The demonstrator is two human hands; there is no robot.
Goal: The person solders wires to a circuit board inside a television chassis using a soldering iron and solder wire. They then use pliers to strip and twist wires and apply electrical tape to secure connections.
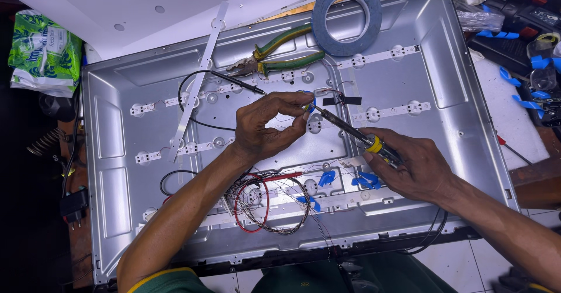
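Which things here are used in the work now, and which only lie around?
In use:
- soldering iron in the right hand
- thin wire pinched by the left hand
- metal back panel

Lying about:
- green pliers
- tape roll
- black probe
- wire bundle
- green bag

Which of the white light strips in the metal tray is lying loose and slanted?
The long bare strip at upper left, running diagonally across the others; the rest lie level in rows.

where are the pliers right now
In the head view the green-handled pliers lie on the metal panel near its top edge, just left of the roll of tape and above the left hand.
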